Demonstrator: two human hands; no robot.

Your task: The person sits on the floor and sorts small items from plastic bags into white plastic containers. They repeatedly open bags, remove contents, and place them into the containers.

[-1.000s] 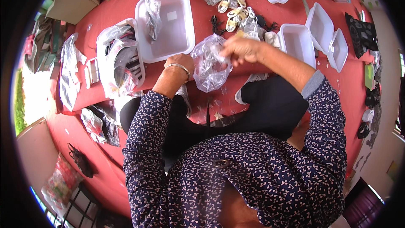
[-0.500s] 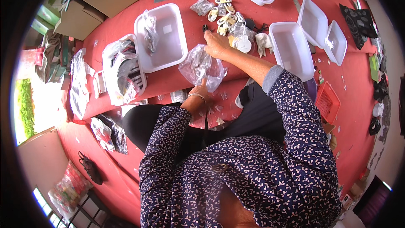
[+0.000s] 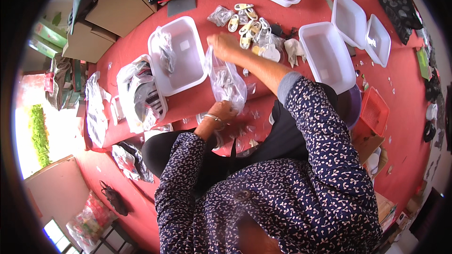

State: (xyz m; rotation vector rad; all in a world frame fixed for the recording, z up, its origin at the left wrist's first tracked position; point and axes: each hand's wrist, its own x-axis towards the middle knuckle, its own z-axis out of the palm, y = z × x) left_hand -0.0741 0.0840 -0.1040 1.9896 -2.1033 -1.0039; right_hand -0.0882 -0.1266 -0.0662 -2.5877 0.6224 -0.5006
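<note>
A person seated at a red work surface handles a clear plastic bag of small white parts. The left hand grips the bag's lower end, fingers curled shut around the gathered plastic. The bag's long axis runs up and slightly left from those fingers to the right hand, which pinches its upper edge. Just right of the right hand's fingertips lies a heap of white parts, nearer that hand than the left. A white tray sits left of the bag.
</note>
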